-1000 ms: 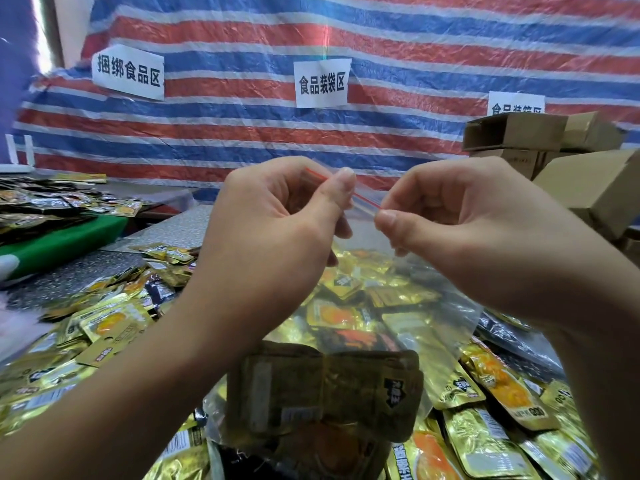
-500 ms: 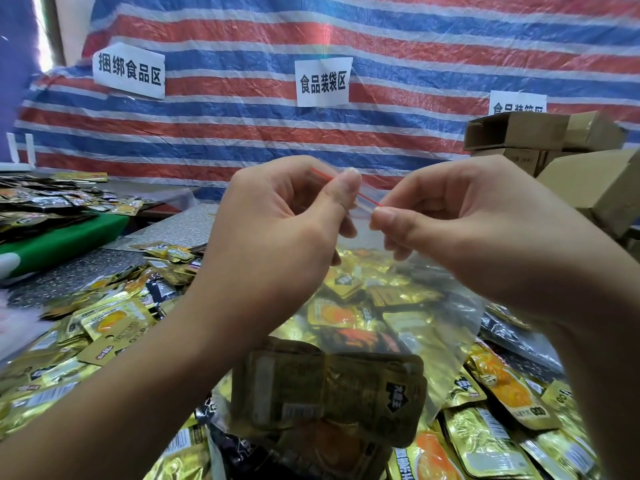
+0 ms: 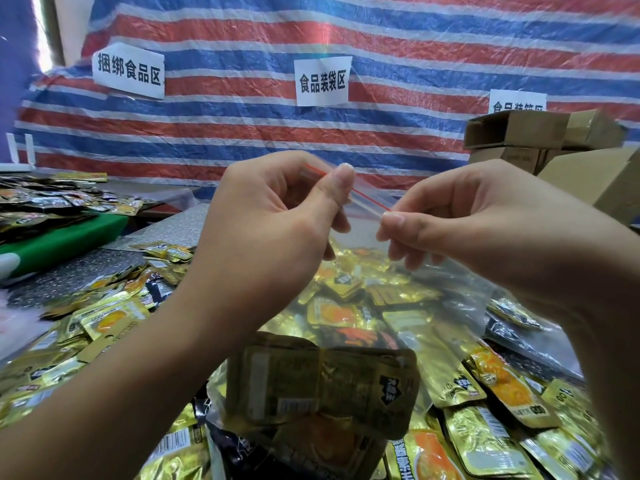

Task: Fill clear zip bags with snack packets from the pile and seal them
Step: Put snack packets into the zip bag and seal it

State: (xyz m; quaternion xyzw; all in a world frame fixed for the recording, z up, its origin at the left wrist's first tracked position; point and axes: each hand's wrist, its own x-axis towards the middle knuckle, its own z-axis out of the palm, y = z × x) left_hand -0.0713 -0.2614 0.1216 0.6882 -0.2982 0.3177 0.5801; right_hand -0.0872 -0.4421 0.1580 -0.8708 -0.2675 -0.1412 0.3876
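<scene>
Pinching the red-lined zip strip (image 3: 367, 199) at the centre of the frame, both hands hold the clear zip bag (image 3: 408, 327) up off the table so its load hangs below the mouth. The left hand (image 3: 277, 223) clamps the strip between thumb and curled fingers; the right hand (image 3: 478, 216) grips it just beside, thumb tip against fingertips, leaving a short stretch of strip showing between them. Holding the top edge taut this way likely keeps the two tracks aligned, so the seal can be pressed shut along its length. Whether the stretch between the hands is already closed cannot be told.

Inside the bag, a clump of gold snack packets (image 3: 322, 382) sags at the lower centre, their weight pulling the film straight. Beneath and around it, the pile (image 3: 485, 403) of loose packets spreads across the bottom of the frame, within easy reach for the next bag. Cardboard boxes (image 3: 540, 133) stand at the upper right against the striped tarp (image 3: 415, 39).
</scene>
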